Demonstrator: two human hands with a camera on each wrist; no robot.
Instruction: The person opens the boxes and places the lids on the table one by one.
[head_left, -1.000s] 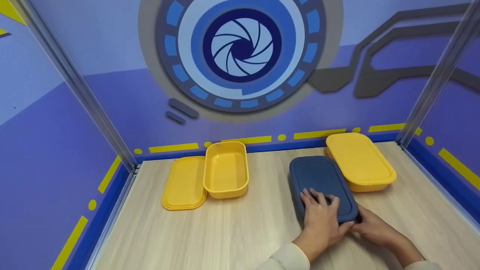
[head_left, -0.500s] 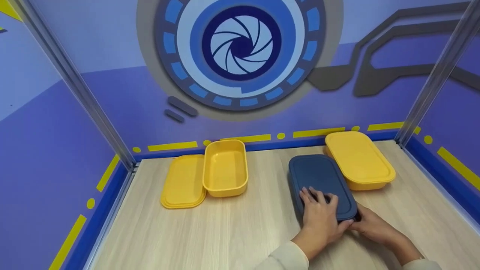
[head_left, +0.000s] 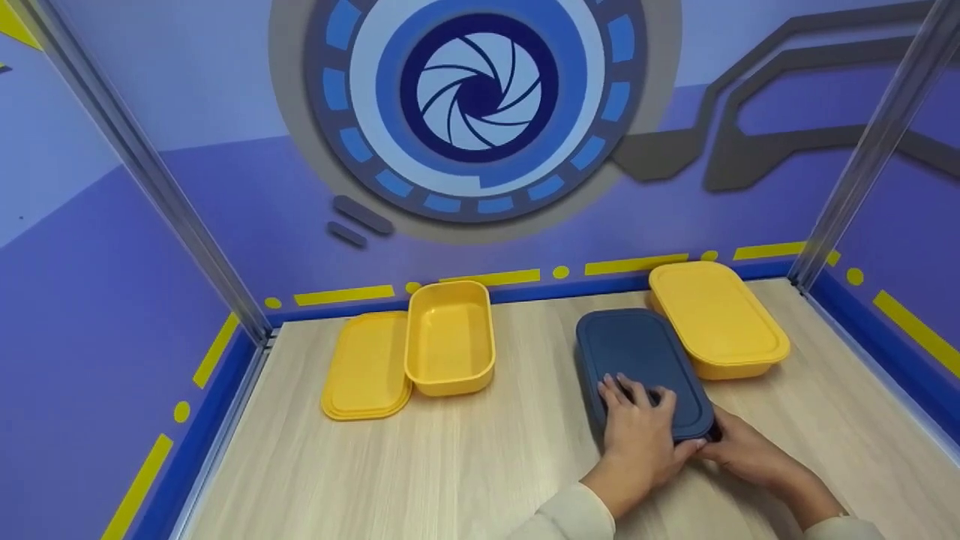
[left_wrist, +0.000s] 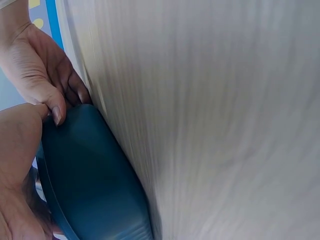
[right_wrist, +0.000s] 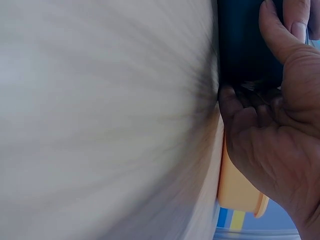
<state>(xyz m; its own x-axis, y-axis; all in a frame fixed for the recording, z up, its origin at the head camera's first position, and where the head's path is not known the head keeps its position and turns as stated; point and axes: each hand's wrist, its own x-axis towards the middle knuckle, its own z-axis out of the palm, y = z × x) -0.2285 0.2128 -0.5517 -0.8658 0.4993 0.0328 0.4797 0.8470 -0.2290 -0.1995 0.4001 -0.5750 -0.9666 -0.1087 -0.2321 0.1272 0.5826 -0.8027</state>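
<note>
A dark blue lidded food container (head_left: 634,341) lies flat on the table, right of centre. My left hand (head_left: 637,439) lies over the near end of its lid, fingers spread and bent on top, thumb at the near right corner of the rim. Around that same corner, my right hand (head_left: 754,454) holds the container. In the left wrist view the right thumb lies on the container's wall (left_wrist: 95,170). The right wrist view has the right fingers (right_wrist: 245,117) curled against its side; their tips are partly hidden. The lid appears seated.
A yellow lidded container (head_left: 724,319) stands close beside the blue one, behind and to its right. On the left, an open yellow container (head_left: 450,341) stands against a loose yellow lid (head_left: 367,367). Blue and purple panels (head_left: 225,217) wall the table (head_left: 480,480).
The view shifts very slightly. Both hands keep their places on the blue container, and the yellow containers stay where they were.
</note>
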